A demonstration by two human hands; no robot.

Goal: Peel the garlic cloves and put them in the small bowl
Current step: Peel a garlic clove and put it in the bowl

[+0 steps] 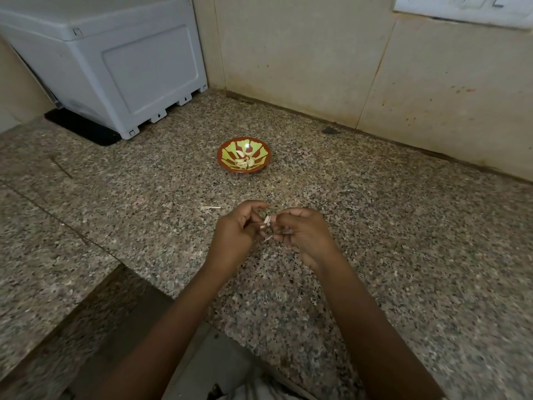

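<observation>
Two hands meet over the speckled counter (pixel 375 226), a little below the middle of the view. The left hand (pixel 238 230) and the right hand (pixel 302 233) face each other with fingers curled, and between their fingertips they pinch one pale garlic clove (pixel 267 220). Both hands grasp this clove together; the left holds it from the 9 o'clock side and the right from the 3 o'clock side. A thin strip of skin (pixel 267 239) hangs down just under the clove, at 6 o'clock from it. I cannot tell if the strip is still joined to the clove.

The bowl (pixel 227 163) stands on the counter at 12 o'clock from the hands, well apart from them. It is brown outside with a green and red pattern inside, and several pale cloves (pixel 245 161) lie at its bottom.

One small pale scrap (pixel 211 208) lies on the counter at 10 o'clock from the left hand, near it but not touching.

At 10 o'clock from the bowl, far from it, a grey box (pixel 115 62) of plastic stands on a black mat (pixel 83 129) in the corner. Beige wall (pixel 317 53) rises behind the counter at 12 o'clock.
</observation>
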